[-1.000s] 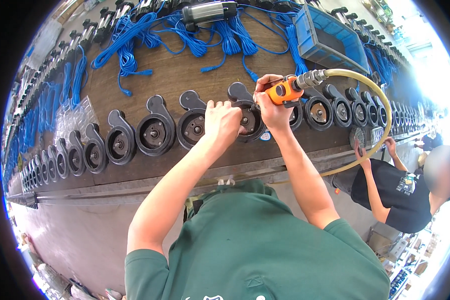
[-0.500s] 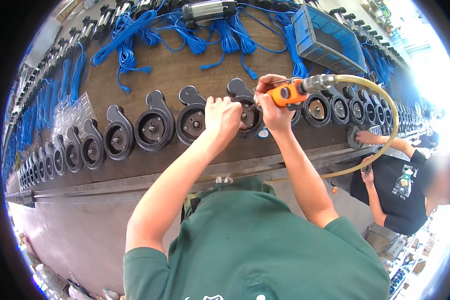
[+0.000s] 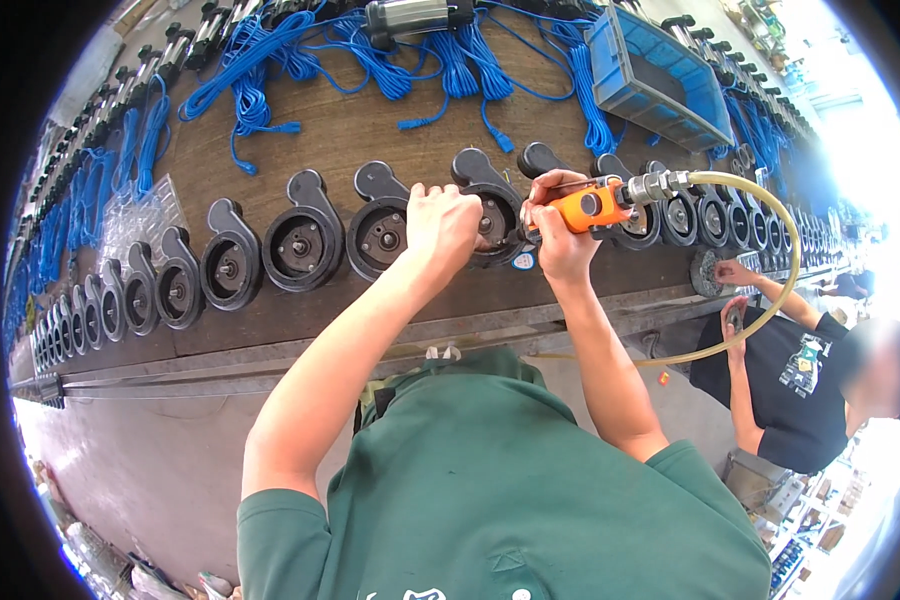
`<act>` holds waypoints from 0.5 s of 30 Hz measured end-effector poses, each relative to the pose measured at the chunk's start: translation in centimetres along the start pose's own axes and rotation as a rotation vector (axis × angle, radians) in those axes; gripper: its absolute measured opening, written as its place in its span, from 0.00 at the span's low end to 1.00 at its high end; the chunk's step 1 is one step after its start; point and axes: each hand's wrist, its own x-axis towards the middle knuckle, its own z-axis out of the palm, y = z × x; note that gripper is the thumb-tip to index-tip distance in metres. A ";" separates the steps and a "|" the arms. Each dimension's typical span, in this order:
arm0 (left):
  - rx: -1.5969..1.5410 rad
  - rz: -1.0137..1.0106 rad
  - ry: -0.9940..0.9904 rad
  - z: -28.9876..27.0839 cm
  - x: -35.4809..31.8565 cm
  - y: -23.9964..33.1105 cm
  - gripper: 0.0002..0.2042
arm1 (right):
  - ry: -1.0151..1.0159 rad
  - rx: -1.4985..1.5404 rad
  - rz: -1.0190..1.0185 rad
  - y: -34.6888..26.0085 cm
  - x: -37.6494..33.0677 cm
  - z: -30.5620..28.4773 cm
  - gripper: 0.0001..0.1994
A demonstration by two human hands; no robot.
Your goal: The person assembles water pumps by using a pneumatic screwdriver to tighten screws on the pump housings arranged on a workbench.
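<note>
My right hand (image 3: 558,228) grips an orange pneumatic tool (image 3: 592,208) with a yellow air hose (image 3: 770,290) looping off to the right. Its tip points at a black round pump housing (image 3: 488,205) on the brown workbench (image 3: 370,130). My left hand (image 3: 440,226) rests on the left rim of that same housing, fingers curled over it. More black housings (image 3: 300,240) stand in a row to both sides.
Blue coiled cables (image 3: 260,60) lie along the back of the bench, with a blue plastic bin (image 3: 658,78) at the far right. A plastic bag (image 3: 135,215) sits at the left. Another person in a black shirt (image 3: 800,380) works at the right.
The view has shifted slightly. Both hands stay at the same housing, the tool still pressed toward its centre.
</note>
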 end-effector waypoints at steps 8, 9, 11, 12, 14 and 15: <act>-0.011 -0.003 -0.022 -0.3 0.3 -0.1 0.22 | -0.020 -0.034 -0.025 0.1 0.0 0.0 0.12; -0.015 -0.003 -0.021 -0.2 0.3 -0.1 0.22 | -0.015 -0.034 -0.026 0.0 0.0 0.1 0.12; -0.025 -0.005 -0.018 -0.1 0.3 -0.2 0.21 | -0.019 -0.035 -0.024 0.0 0.0 0.1 0.12; -0.033 -0.006 -0.018 -0.2 0.4 -0.2 0.21 | -0.028 -0.035 -0.021 -0.1 0.1 0.0 0.12; -0.047 -0.009 -0.020 -0.2 0.4 -0.3 0.21 | -0.050 -0.055 -0.015 0.1 0.1 -0.2 0.13; -0.054 -0.005 -0.011 -0.2 0.5 -0.3 0.21 | -0.063 -0.075 -0.011 0.3 0.0 -0.4 0.13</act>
